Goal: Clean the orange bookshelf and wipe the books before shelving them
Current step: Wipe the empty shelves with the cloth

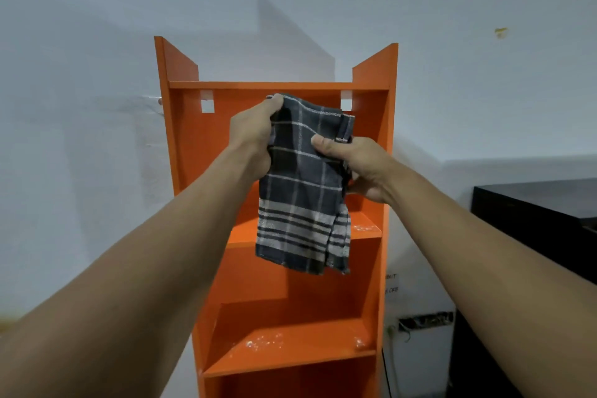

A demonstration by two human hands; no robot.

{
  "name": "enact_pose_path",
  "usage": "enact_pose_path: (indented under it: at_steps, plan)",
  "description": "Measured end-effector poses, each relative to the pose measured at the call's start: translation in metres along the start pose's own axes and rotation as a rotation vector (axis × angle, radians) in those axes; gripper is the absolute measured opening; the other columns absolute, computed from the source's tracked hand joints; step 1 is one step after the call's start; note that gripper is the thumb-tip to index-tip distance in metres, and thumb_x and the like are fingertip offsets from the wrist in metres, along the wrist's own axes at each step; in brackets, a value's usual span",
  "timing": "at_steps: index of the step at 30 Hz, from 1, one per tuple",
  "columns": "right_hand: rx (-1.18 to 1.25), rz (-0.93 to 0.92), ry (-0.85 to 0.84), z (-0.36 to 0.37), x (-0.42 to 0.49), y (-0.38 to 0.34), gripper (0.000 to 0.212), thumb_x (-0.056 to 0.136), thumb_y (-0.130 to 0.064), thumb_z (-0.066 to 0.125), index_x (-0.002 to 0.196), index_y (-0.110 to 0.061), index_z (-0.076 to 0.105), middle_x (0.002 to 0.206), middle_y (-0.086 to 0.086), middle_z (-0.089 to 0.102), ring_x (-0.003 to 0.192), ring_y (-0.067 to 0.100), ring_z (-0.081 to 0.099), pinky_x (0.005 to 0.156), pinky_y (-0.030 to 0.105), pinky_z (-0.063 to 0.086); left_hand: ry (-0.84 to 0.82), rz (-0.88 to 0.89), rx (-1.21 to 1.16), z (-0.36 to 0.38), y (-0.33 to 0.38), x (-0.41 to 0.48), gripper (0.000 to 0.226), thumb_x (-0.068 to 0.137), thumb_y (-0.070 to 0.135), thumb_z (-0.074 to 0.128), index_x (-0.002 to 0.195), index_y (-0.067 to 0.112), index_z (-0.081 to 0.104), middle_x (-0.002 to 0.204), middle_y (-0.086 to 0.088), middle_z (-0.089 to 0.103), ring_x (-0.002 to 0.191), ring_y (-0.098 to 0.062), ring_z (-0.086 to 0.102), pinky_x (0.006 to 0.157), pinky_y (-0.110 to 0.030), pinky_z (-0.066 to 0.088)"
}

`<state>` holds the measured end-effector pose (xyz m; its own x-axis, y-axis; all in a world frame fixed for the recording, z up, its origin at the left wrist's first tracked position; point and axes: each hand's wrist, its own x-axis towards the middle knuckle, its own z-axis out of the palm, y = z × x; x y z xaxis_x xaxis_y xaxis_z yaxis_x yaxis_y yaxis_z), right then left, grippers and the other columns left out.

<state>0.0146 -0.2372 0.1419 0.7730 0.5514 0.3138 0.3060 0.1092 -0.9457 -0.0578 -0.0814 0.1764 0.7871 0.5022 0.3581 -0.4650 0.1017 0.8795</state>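
Checked cloth (pixel 300 191): hanging before the upper bay of the orange bookshelf (pixel 206 145), left hand (pixel 255 136) gripping its top edge, right hand (pixel 358 168) its side, fingers (pixel 276 102) curling round the fabric. Folding it into a flat pad and wiping top-down is looking wisest, since white dust (pixel 263 341) is lying inside the unit; a black cabinet (pixel 533 213) is standing right, against the pale wall (pixel 97 74).

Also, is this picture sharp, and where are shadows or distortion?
Head view: cloth, left hand and right hand fairly sharp; forearms stretched toward the lower corners; shelf casts a soft shadow on the wall above; black cabinet at right is dim.
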Motion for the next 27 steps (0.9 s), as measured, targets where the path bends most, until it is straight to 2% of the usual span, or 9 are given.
enact_pose_path:
  at_steps: [2, 5, 9, 14, 17, 20, 22, 25, 27]
  plan:
    - [0.024, 0.033, -0.002, 0.001, 0.003, 0.01, 0.058, 0.067, -0.034, 0.085, 0.114, -0.009, 0.064, 0.105, 0.009, 0.074, 0.098, 0.028, 0.071, 0.085, 0.044, 0.057, 0.007, -0.002, -0.032, 0.004, -0.002, 0.005, 0.013, 0.093, 0.025, 0.065, 0.09, 0.012, 0.068, 0.092, -0.009, 0.073, 0.089, -0.028, 0.073, 0.075, -0.042, 0.061]
    - [0.135, 0.065, 0.016, 0.004, 0.01, 0.018, 0.045, 0.078, -0.019, 0.079, 0.116, -0.001, 0.062, 0.104, 0.017, 0.073, 0.089, 0.029, 0.072, 0.073, 0.038, 0.06, -0.006, 0.003, 0.039, -0.002, -0.007, 0.018, 0.015, 0.094, 0.028, 0.064, 0.091, 0.014, 0.066, 0.085, -0.003, 0.071, 0.08, -0.022, 0.07, 0.071, -0.036, 0.06]
    - [0.185, 0.075, 0.095, 0.009, 0.029, 0.021, 0.035, 0.08, -0.012, 0.076, 0.111, 0.001, 0.066, 0.106, 0.02, 0.071, 0.086, 0.029, 0.071, 0.069, 0.037, 0.059, -0.096, 0.038, 0.216, -0.022, -0.016, 0.042, 0.015, 0.096, 0.028, 0.057, 0.101, 0.016, 0.064, 0.089, -0.001, 0.064, 0.084, -0.018, 0.062, 0.084, -0.041, 0.053]
    - [0.267, 0.156, 0.04, 0.02, 0.057, 0.028, 0.036, 0.086, -0.024, 0.069, 0.118, -0.006, 0.065, 0.113, 0.014, 0.07, 0.107, 0.03, 0.067, 0.095, 0.045, 0.053, -0.187, 0.027, 0.132, -0.046, -0.024, 0.082, 0.029, 0.102, 0.027, 0.049, 0.116, 0.012, 0.07, 0.088, 0.001, 0.068, 0.081, -0.017, 0.063, 0.066, -0.031, 0.051]
    - [0.324, 0.126, 0.067, 0.031, 0.077, 0.035, 0.037, 0.091, -0.024, 0.064, 0.123, -0.006, 0.062, 0.118, 0.016, 0.068, 0.11, 0.032, 0.065, 0.095, 0.047, 0.052, -0.3, -0.018, 0.176, -0.056, -0.034, 0.106, 0.025, 0.102, 0.026, 0.05, 0.115, 0.02, 0.07, 0.095, 0.003, 0.073, 0.087, -0.016, 0.069, 0.07, -0.03, 0.054]
    - [0.369, 0.105, 0.17, 0.038, 0.097, 0.041, 0.037, 0.093, -0.03, 0.062, 0.122, -0.007, 0.063, 0.113, 0.017, 0.07, 0.099, 0.032, 0.069, 0.089, 0.049, 0.054, -0.455, -0.073, 0.286, -0.064, -0.049, 0.123, 0.03, 0.099, 0.012, 0.053, 0.12, 0.029, 0.066, 0.103, 0.002, 0.071, 0.089, -0.017, 0.068, 0.07, -0.029, 0.055]
    - [0.36, 0.081, 0.234, 0.038, 0.108, 0.047, 0.035, 0.092, -0.028, 0.063, 0.121, -0.009, 0.064, 0.112, 0.016, 0.071, 0.102, 0.033, 0.068, 0.092, 0.052, 0.053, -0.491, -0.088, 0.264, -0.069, -0.057, 0.135, 0.036, 0.099, 0.007, 0.051, 0.123, 0.031, 0.064, 0.104, 0.0, 0.068, 0.088, -0.017, 0.065, 0.069, -0.029, 0.054]
    - [0.288, 0.033, 0.316, 0.036, 0.12, 0.054, 0.014, 0.092, -0.022, 0.064, 0.101, -0.013, 0.068, 0.095, 0.009, 0.072, 0.088, 0.026, 0.069, 0.087, 0.044, 0.055, -0.458, -0.107, 0.279, -0.072, -0.065, 0.148, 0.028, 0.1, 0.01, 0.051, 0.117, 0.027, 0.065, 0.097, -0.001, 0.066, 0.086, -0.017, 0.062, 0.073, -0.032, 0.05]
    - [0.2, 0.027, 0.394, 0.036, 0.125, 0.056, 0.007, 0.092, -0.018, 0.063, 0.094, -0.012, 0.066, 0.086, 0.007, 0.071, 0.078, 0.022, 0.068, 0.078, 0.039, 0.056, -0.357, -0.102, 0.351, -0.07, -0.074, 0.156, 0.028, 0.095, 0.018, 0.061, 0.123, 0.014, 0.061, 0.099, -0.005, 0.067, 0.086, -0.019, 0.063, 0.071, -0.032, 0.051]
